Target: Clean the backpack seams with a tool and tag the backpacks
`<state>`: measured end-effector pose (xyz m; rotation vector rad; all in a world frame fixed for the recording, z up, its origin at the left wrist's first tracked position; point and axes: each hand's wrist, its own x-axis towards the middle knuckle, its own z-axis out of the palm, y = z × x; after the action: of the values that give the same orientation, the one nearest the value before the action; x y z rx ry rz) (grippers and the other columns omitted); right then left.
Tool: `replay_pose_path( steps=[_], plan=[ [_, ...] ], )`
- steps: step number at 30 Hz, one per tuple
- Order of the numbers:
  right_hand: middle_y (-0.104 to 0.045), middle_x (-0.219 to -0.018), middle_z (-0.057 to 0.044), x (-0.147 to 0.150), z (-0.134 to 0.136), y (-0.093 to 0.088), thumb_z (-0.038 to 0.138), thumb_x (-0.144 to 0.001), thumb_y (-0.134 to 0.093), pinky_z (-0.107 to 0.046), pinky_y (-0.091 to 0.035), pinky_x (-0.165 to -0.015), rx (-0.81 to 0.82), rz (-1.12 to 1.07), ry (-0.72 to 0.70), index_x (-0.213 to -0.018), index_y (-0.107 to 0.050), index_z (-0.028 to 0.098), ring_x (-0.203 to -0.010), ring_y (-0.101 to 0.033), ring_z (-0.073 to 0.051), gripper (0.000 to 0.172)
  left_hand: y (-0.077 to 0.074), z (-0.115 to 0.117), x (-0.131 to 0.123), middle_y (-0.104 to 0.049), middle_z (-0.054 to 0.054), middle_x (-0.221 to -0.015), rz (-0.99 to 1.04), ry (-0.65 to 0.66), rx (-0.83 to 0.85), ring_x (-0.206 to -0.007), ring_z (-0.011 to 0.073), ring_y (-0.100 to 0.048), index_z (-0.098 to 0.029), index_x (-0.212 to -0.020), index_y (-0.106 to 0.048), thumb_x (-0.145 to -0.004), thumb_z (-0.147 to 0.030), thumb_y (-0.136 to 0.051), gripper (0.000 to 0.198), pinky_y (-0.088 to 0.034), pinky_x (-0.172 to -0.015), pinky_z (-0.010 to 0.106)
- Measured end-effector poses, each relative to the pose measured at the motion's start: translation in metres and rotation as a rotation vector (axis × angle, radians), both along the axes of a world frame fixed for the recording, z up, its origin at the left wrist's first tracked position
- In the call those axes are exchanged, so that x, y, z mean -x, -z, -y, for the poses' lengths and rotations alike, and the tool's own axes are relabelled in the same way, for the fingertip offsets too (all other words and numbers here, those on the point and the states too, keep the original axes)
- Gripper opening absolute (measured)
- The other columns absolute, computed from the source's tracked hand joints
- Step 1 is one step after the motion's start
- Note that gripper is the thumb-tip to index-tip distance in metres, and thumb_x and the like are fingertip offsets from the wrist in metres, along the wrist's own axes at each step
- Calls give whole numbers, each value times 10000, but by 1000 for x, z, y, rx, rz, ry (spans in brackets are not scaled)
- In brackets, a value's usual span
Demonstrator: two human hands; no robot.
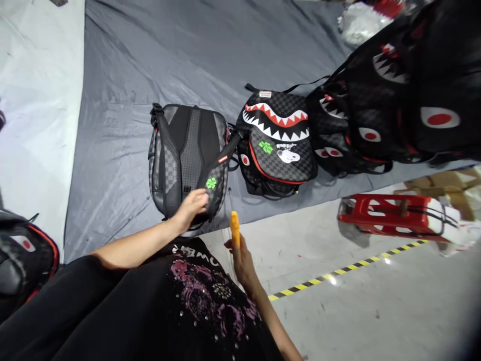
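A black-and-grey checkered backpack (192,145) lies back side up on the grey sheet, its padded panel and shoulder straps showing. My left hand (191,206) is over the backpack's lower edge, beside the strap with a green patch (211,183). Its fingers are curled together; whether they pinch anything is hidden. In my right hand (243,261) is a yellow-handled tool (235,228) with a thin shaft pointing away from me, to the right of the backpack's lower corner. The fingers are closed around the handle.
A shark-mouth backpack (281,145) lies just to the right, followed by several similar black bags (370,135). Another bag (22,255) is at the lower left. A red-and-white object (394,218) stands on the floor beyond the grey sheet (124,60), near yellow-black tape (338,272).
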<state>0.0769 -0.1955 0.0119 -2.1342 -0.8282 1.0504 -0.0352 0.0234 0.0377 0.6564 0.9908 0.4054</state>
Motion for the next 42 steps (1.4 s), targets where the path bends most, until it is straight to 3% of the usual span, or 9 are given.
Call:
replay_pose_path(
  steps=[2, 5, 9, 16, 20, 26, 30, 38, 42],
  plan=[
    [-691, -914, -76, 3, 8, 4, 588, -951, -277, -415, -523, -849, 16, -16, 68, -1312, -484, 199, -889, -666, -254, 570, 6, -19, 35, -636, 30, -1095, -123, -214, -82, -930, 107, -610, -208, -1067, -576, -900, -228, -554, 170, -496, -743, 192],
    [-688, -940, -66, 13, 5, 1, 604, -929, -326, -389, -515, -845, -10, -21, 45, -1223, -551, 224, -910, -656, -247, 530, 16, -47, 71, -625, 42, -990, -260, -435, 29, -855, 98, -618, -187, -912, -546, -965, -245, -443, 130, -501, -773, 198],
    [-681, -883, -64, 22, -9, -9, 583, -941, -288, -359, -504, -760, 62, 79, 7, -1229, -566, 193, -822, -651, -237, 559, 24, -66, 79, -614, 69, -982, -257, -380, 168, -843, 110, -631, -166, -886, -543, -984, -280, -430, 188, -509, -787, 217],
    [-713, -1076, -113, 13, -51, 4, 549, -985, -304, -326, -439, -739, 393, 461, -179, -1365, -511, 240, -951, -667, -269, 532, 30, -88, 86, -601, 81, -872, -254, -234, 330, -658, 138, -630, -120, -1046, -546, -992, -308, -397, 246, -436, -472, 205],
    [-682, -1167, -123, 5, -73, 23, 476, -992, -387, -319, -413, -841, 362, 670, -392, -1441, -424, 211, -1041, -638, -247, 523, 33, -102, 91, -605, 131, -861, -207, -176, 426, -619, 192, -650, -81, -1094, -523, -994, -309, -357, 300, -443, -395, 236],
    [-671, -1177, -143, 1, -83, 41, 483, -1011, -323, -346, -356, -844, 428, 757, -229, -1423, -424, 174, -1059, -621, -256, 525, 34, -89, 86, -605, 101, -894, -73, -310, 469, -660, 167, -680, -145, -1089, -494, -987, -301, -409, 204, -461, -384, 177],
    [-695, -1110, -133, -1, -83, 52, 518, -1002, -346, -357, -306, -853, 365, 755, -285, -1406, -437, 157, -970, -636, -248, 550, 32, -71, 84, -567, 38, -877, -6, -443, 429, -663, 112, -679, -183, -1049, -495, -983, -304, -465, 141, -444, -391, 116],
    [-696, -995, -136, -15, -72, 80, 463, -1001, -385, -395, -238, -986, 201, 873, -337, -1410, -452, 94, -905, -601, -227, 555, 30, -72, 89, -582, 90, -920, 177, -498, 532, -1047, 262, -684, -151, -978, -534, -965, -374, -501, 225, -481, -390, 134],
    [-702, -1001, -137, -24, -76, 82, 453, -1000, -398, -415, -227, -1025, 227, 873, -410, -1426, -435, 90, -899, -615, -225, 561, 37, -79, 80, -629, 144, -907, 317, -427, 601, -1083, 286, -670, -149, -812, -529, -966, -411, -488, 307, -486, -397, 136]
  ],
)
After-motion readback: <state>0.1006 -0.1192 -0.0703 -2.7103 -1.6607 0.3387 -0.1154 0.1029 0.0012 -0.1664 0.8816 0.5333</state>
